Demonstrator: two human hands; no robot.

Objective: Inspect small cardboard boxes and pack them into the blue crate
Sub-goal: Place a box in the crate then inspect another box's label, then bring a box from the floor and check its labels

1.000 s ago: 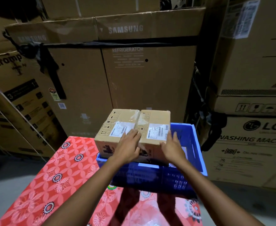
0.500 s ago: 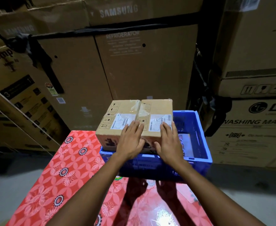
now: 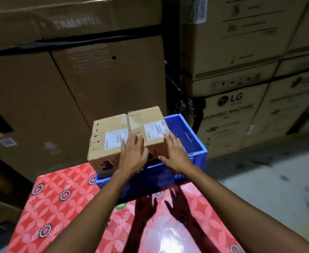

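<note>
Tablecloth point(image 3: 59, 198) (red, floral) is lying underneath; left box point(image 3: 108, 139) is touching right box point(image 3: 146, 123); left hand point(image 3: 133, 156) and right hand point(image 3: 175, 154), apart, straight-fingered, are resting on their near edges; both boxes are standing in blue crate point(image 3: 193, 137).

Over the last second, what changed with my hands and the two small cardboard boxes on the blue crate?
Your right hand slid from the top of the right small brown cardboard box toward its near right corner. Your left hand stayed flat over the seam with the left brown cardboard box. No grip taken or released. Both boxes still sit side by side on the blue plastic crate.
</note>
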